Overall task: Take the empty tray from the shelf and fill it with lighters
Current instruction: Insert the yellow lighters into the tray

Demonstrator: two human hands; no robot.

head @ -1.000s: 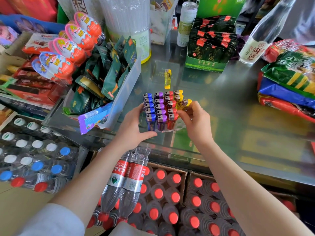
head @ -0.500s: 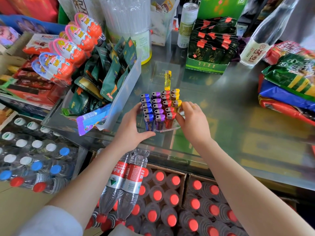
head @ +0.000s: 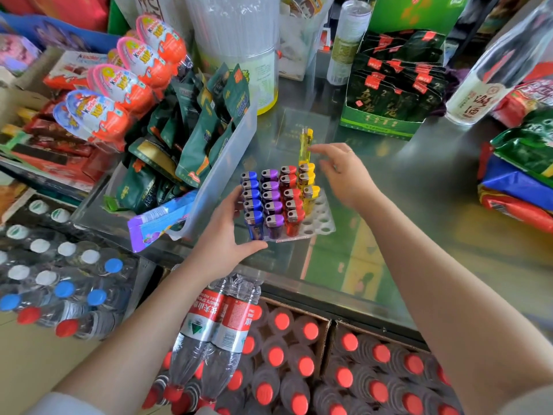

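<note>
Glass counter (head: 419, 187): lighter tray (head: 321, 227), upright yellow lighter (head: 305, 145), snack bin (head: 227, 163), tea box (head: 380, 127)

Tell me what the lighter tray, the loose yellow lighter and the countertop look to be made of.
Tray: thin whitish plastic, seemingly moulded, with round sockets punched through. Loose yellow lighter: see-through yellow plastic body, darker mechanism at the top, probably metal. Countertop: likely glass, glossy and reflective, with printed sheets visible beneath.

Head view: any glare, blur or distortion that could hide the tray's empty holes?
Head view: even daylight, with soft reflections on the glass counter; wide-angle bending toward the edges; slight motion blur on the right hand near the loose yellow lighter; the tray and its empty holes stay readable.
</note>
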